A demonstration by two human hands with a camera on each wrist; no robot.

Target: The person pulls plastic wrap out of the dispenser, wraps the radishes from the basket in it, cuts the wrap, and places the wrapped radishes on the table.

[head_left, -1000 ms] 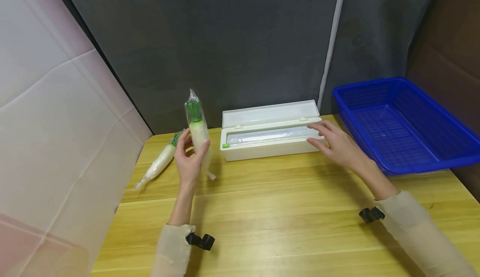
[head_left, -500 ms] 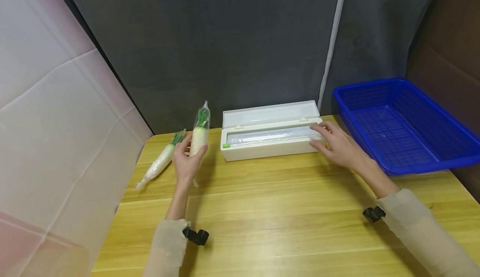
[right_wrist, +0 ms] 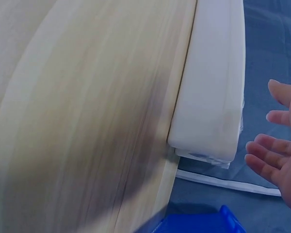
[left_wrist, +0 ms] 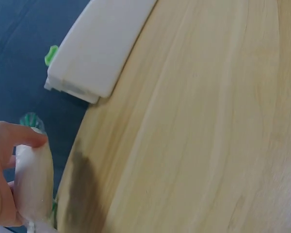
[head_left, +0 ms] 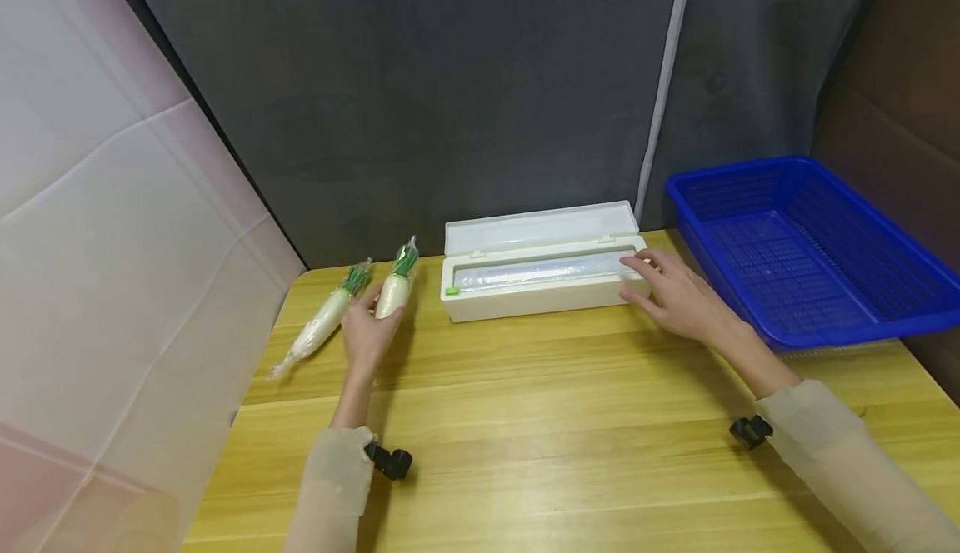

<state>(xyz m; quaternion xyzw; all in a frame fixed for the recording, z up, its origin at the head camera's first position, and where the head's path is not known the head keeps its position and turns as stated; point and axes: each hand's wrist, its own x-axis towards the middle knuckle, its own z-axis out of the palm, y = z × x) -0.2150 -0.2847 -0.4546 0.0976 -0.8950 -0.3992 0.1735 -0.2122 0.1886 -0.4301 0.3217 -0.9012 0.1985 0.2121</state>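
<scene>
A white radish with green tops (head_left: 393, 294), wrapped in clear film, is gripped by my left hand (head_left: 367, 336) close to the tabletop. In the left wrist view the thumb lies across the wrapped radish (left_wrist: 35, 179). Just left of that hand, a second wrapped radish (head_left: 322, 326) lies slanted on the table. My right hand (head_left: 682, 300) hovers at the right end of a white cling film box (head_left: 540, 294), fingers spread and holding nothing. The box's lid (head_left: 542, 228) is raised, and a roll of clear film (head_left: 543, 272) lies inside.
A blue plastic basket (head_left: 750, 317) stands at the right, close to my right forearm. A green slider (head_left: 452, 291) sits at the box's left end. A dark grey partition (head_left: 420, 103) rises behind the wooden table (head_left: 525, 436).
My left hand has lowered the wrapped radish toward the table, beside the other one. The right hand has barely shifted at the box's right end.
</scene>
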